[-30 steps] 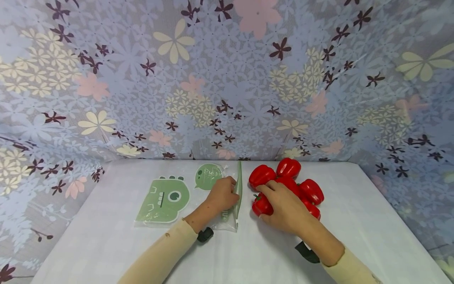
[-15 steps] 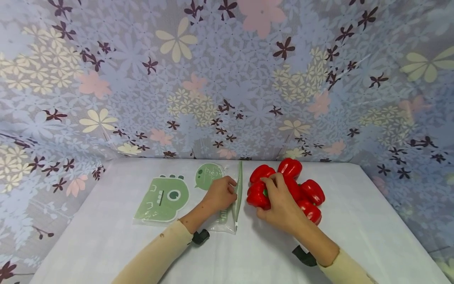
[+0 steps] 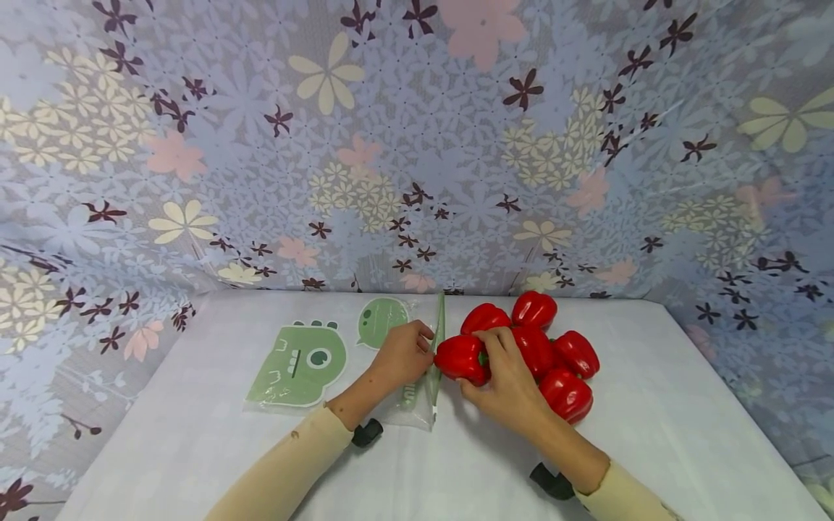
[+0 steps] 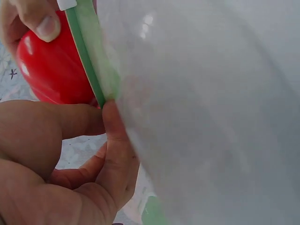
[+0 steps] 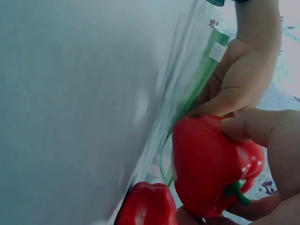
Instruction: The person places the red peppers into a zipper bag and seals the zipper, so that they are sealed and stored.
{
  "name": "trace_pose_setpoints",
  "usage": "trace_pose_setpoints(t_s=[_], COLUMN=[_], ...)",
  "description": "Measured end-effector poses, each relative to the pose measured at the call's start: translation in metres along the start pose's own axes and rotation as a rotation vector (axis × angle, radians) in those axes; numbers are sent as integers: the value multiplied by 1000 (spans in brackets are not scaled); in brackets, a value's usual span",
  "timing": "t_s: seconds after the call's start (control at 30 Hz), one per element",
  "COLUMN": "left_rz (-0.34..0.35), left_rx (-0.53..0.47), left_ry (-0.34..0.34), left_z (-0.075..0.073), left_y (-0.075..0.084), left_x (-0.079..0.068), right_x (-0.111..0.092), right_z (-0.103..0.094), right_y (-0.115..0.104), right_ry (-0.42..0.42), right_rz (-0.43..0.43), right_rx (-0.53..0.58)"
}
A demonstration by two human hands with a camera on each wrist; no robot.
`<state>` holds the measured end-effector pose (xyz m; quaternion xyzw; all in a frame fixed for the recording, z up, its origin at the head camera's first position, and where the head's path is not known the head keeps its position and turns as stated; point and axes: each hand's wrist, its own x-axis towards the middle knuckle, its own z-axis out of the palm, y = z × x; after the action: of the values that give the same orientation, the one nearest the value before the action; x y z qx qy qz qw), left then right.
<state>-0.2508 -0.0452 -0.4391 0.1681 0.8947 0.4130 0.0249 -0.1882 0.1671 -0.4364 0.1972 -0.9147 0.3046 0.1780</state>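
Six red peppers (image 3: 565, 394) are in view: one at the opening of the single clear bag (image 3: 319, 369), five clustered nearer the counter's (image 3: 677, 441) far and right edges. One white slider (image 5: 218, 52); two black bands (image 3: 552, 483) toward the near edge.

Glossy, smooth pepper (image 3: 460, 359) — plastic bag (image 3: 339, 354)

I'm wearing cream sleeves (image 3: 287, 457) and seeing red peppers (image 3: 461, 359) with green stems (image 5: 237, 192), a clear, green-printed bag (image 3: 326, 365), a white surface (image 3: 664, 412), blue-grey cloth (image 3: 417, 137) flowered in cream, pink and maroon.
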Motion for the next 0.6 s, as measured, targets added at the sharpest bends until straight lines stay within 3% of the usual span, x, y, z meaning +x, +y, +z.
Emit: trace_pose_setpoints(t_s=[0.27, 0.6], left_rz=[-23, -47], left_rx=[-37, -54], left_ry=[-39, -56], left_z=[-7, -14], left_y=[8, 14], left_x=[-3, -6], right_x=[-2, -4], right_z=[4, 10], right_y=[0, 3], right_ry=[50, 0], right_rz=[20, 90], right_rx=[63, 66])
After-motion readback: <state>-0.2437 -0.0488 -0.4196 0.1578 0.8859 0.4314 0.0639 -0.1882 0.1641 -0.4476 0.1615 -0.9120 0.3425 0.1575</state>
